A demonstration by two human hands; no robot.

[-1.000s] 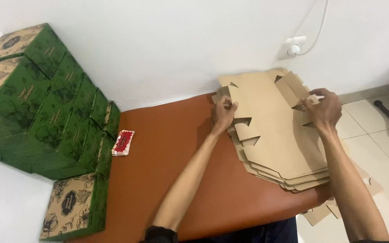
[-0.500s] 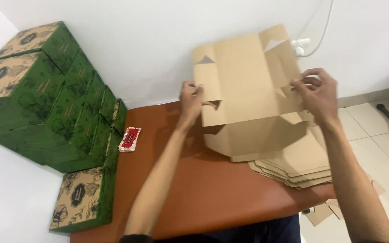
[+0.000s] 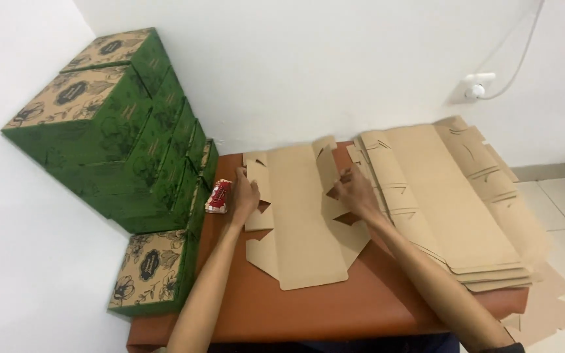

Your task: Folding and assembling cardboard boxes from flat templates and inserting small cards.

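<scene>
A flat brown cardboard box blank (image 3: 299,216) lies on the brown table (image 3: 374,297) in front of me. My left hand (image 3: 246,194) grips its left side flap. My right hand (image 3: 354,191) holds the right side flap near the middle fold. To the right sits a stack of flat cardboard blanks (image 3: 446,196), overhanging the table's right edge.
Several green boxes with patterned tan lids (image 3: 109,124) are stacked at the left against the wall, one more (image 3: 155,271) lower at the front left. A small red packet (image 3: 220,195) lies beside my left hand. A white wall socket with cable (image 3: 475,86) is at the back right.
The single blank, held up off the stack a moment ago, now lies flat on the table to the left of the stack, with both hands still on its sides.
</scene>
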